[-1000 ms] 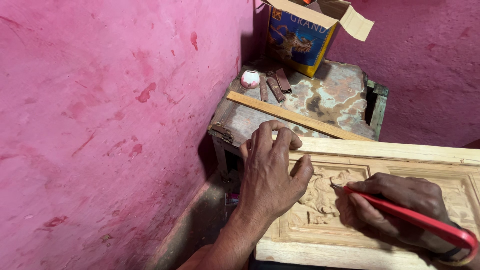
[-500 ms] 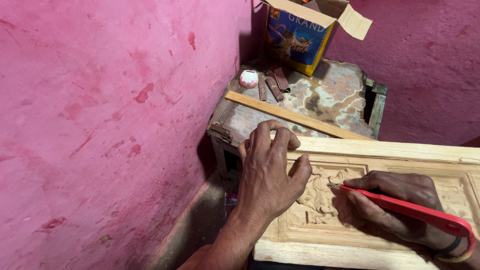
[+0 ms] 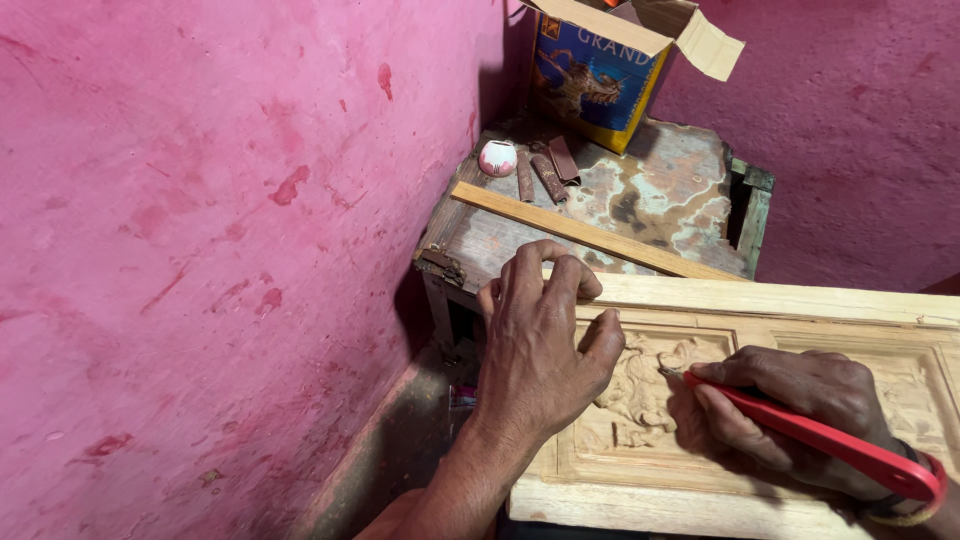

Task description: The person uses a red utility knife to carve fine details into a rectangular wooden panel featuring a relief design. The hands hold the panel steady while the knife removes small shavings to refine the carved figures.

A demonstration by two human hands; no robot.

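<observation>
— Where do we stand?

— We are mid-carving. Our left hand (image 3: 540,350) lies spread on the near-left corner of the carved wooden panel (image 3: 760,400), fingers apart, pressing it flat and clamped on nothing. Our right hand (image 3: 790,405) is closed around the red-handled tool (image 3: 815,440), its tip at the raised floral relief (image 3: 640,390).

— Is the tip cutting?

— It seems to touch the wood, though the tip is small and shadowed.

— And the next move?

— In our judgement, short controlled strokes with the panel pinned. Farther off, the worn surface (image 3: 670,190) carries a wooden strip (image 3: 590,232) and a cardboard box (image 3: 610,65).
</observation>
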